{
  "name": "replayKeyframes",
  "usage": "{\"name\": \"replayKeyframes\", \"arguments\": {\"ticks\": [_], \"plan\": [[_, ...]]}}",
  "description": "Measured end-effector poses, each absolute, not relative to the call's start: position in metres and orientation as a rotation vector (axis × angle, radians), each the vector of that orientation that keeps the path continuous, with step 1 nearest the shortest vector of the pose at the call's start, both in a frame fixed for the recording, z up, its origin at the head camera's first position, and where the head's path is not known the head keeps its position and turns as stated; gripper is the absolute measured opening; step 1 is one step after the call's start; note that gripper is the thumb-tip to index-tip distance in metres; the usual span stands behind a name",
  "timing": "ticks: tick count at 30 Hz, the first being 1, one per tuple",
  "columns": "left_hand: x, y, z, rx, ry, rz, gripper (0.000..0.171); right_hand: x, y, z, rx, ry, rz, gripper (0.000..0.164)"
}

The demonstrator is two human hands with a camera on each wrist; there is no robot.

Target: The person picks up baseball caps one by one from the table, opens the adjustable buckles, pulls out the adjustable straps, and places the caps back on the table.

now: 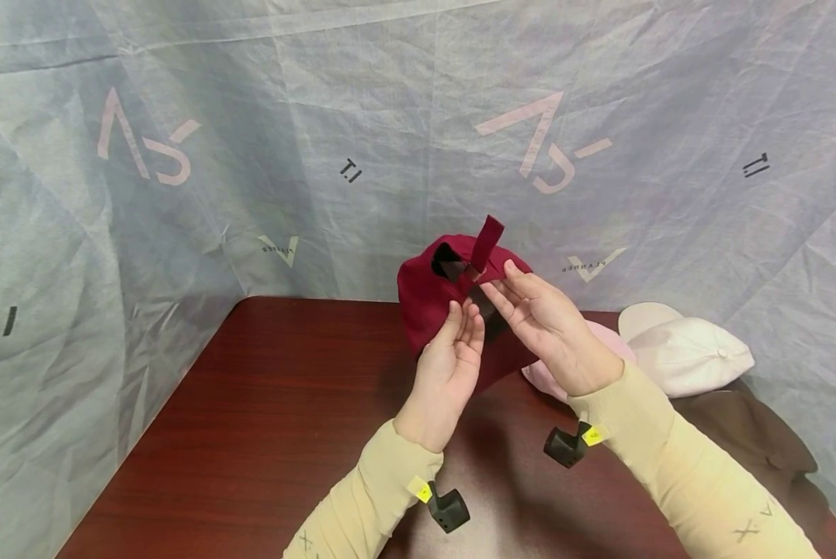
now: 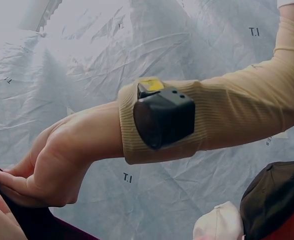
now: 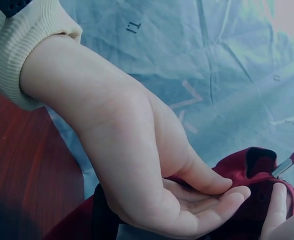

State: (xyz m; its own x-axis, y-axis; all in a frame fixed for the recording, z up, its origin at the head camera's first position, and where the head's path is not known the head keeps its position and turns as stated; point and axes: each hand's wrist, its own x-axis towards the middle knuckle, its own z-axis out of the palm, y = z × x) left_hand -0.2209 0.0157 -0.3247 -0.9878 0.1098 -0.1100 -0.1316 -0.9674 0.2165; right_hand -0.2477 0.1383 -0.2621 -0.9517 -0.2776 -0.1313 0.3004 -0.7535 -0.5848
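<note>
A dark red baseball cap (image 1: pixel 424 303) is held up over the table, its back opening and adjustment strap (image 1: pixel 487 242) facing me. The loose strap end sticks upward from a small metal buckle (image 3: pixel 282 168). My left hand (image 1: pixel 449 365) holds the cap's lower back edge between thumb and fingers, left of the buckle. On the other side, my right hand (image 1: pixel 553 326) grips the edge with its thumb above and fingertips close beside the buckle. A dark inner band (image 1: pixel 486 314) shows between the hands. The cap's front is hidden.
At the right of the brown table (image 1: pixel 264 435) lie a white cap (image 1: pixel 697 357), a pink cap (image 1: pixel 543 380) partly behind my right hand, and a dark brown cap (image 1: pixel 753 435). A grey printed sheet (image 1: pixel 390 116) hangs behind the table.
</note>
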Motion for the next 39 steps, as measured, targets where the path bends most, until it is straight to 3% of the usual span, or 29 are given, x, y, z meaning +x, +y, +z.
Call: {"name": "replayKeyframes", "arguments": {"ticks": [23, 33, 39], "plan": [[-0.219, 0.008, -0.328, -0.083, 0.464, 2.987, 0.018, -0.246, 0.142, -0.257, 0.107, 0.840, -2.686, 0.006], [-0.219, 0.006, -0.331, -0.039, 0.567, 2.979, 0.023, -0.246, 0.146, -0.253, 0.208, 0.718, -2.691, 0.017], [-0.219, 0.004, -0.333, -0.015, 0.619, 2.975, 0.025, -0.245, 0.147, -0.253, 0.202, 0.715, -2.696, 0.015]]}}
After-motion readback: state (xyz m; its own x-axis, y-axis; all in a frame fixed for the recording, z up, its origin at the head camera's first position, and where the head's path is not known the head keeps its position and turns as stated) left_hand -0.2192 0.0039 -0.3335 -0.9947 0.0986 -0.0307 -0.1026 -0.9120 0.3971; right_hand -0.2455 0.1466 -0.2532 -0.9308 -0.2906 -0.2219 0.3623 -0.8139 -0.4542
